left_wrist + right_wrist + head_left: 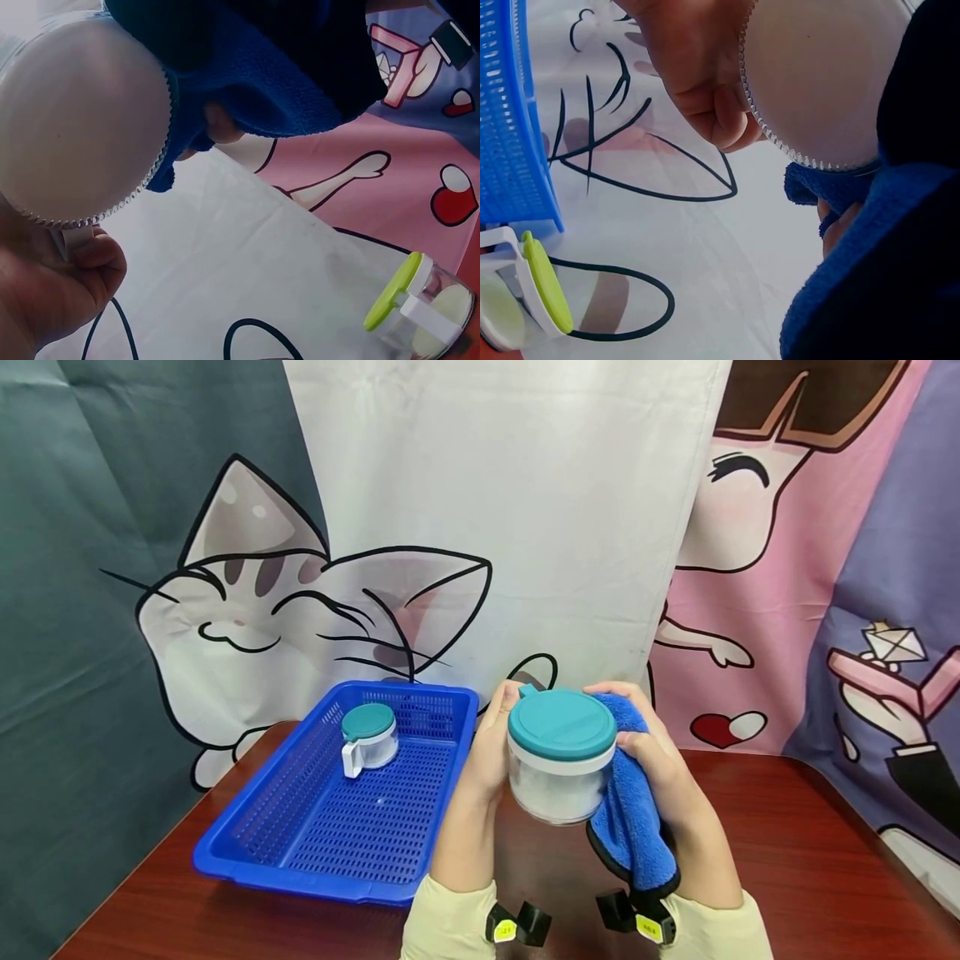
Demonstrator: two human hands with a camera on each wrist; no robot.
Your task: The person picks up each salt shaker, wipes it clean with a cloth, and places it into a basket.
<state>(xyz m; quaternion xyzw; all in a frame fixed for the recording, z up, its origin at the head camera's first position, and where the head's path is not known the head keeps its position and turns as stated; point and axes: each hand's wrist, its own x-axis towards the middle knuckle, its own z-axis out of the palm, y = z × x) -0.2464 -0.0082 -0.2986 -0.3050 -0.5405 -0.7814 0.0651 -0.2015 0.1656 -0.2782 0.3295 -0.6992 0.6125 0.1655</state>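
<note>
A clear seasoning jar (561, 789) with a teal lid and white contents is held up over the table. My left hand (491, 743) grips it from the left; in the left wrist view its fingers curl at the white handle (77, 238). The ridged bottom edge of the jar faces both wrist cameras. On the other side, my right hand (656, 756) holds a blue cloth (633, 827) with black edging, pressed against the jar's side. Part of the cloth hangs down below that hand.
A blue plastic basket (300, 872) stands at left on the red-brown table (757, 852). Inside it sits another teal-lidded jar (369, 735) with a white handle. A jar with a lime-green lid (396, 292) shows in the wrist views. A printed curtain (510, 460) hangs behind.
</note>
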